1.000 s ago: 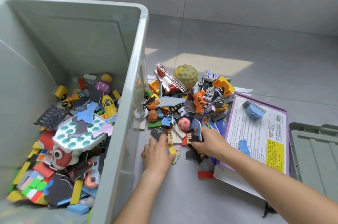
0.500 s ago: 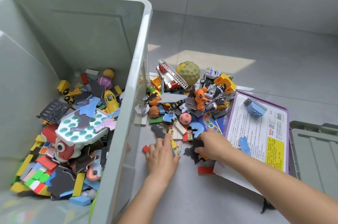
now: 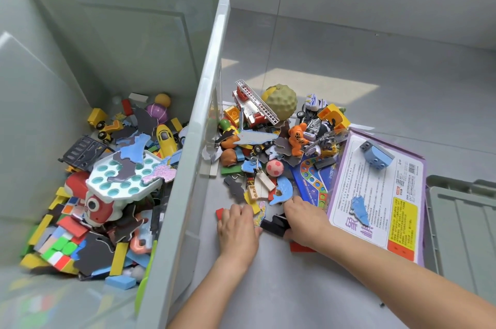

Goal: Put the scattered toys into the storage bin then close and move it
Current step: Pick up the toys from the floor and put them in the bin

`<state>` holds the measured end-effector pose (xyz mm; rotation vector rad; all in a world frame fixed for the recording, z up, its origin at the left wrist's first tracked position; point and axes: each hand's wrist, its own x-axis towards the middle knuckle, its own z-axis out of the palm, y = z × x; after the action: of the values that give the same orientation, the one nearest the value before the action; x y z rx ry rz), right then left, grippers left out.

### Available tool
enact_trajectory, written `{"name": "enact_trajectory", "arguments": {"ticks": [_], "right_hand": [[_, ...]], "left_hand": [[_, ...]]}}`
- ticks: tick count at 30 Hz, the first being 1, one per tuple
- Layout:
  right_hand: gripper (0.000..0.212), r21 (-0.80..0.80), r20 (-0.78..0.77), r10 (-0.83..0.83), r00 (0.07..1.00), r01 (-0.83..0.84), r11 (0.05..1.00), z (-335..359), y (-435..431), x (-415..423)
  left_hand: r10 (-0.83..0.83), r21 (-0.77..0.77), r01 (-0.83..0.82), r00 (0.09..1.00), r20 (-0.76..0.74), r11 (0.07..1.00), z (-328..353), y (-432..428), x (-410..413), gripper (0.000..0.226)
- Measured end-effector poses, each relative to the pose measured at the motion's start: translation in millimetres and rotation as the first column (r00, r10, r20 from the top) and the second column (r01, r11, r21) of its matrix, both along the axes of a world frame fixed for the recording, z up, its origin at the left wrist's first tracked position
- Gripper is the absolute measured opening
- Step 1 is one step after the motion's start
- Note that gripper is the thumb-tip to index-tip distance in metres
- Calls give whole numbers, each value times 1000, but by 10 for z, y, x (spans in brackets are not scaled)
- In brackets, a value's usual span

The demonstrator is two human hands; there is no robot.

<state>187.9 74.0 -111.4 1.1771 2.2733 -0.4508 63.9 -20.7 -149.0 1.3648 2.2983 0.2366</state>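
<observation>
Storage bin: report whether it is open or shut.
Open. The bin has no cover, toys show inside; the lid lies on the floor.

At the left of the frame the storage bin [image 3: 220, 33] is pale grey-green. In the centre the tiger [image 3: 296, 138] is orange with black stripes, the small ball [image 3: 274, 168] pink with red spots. Lower down the puzzle piece [image 3: 273, 223] is black, and the box [image 3: 375, 202] at right is white, edged in purple.
</observation>
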Motion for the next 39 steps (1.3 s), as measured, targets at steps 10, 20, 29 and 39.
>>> {"name": "enact_trajectory", "arguments": {"ticks": [10,20,29,39], "right_hand": [[56,-206,-30,-133,991,125,971,35,27,2],[64,-167,-134,-214,968,191,967,-72,-200,-66],[25,-441,-317,-380,869,220,870,97,-62,32],[32,-687,-726,-687,24,-32,726,2132,250,-178]], "left_hand": [[14,-31,-12,998,61,999,8,69,-37,29],[79,-65,-74,994,73,995,56,87,37,25],[241,-47,-242,887,394,969,210,150,-79,5],[-129,426,-830,408,904,361,2333,24,373,13]]}}
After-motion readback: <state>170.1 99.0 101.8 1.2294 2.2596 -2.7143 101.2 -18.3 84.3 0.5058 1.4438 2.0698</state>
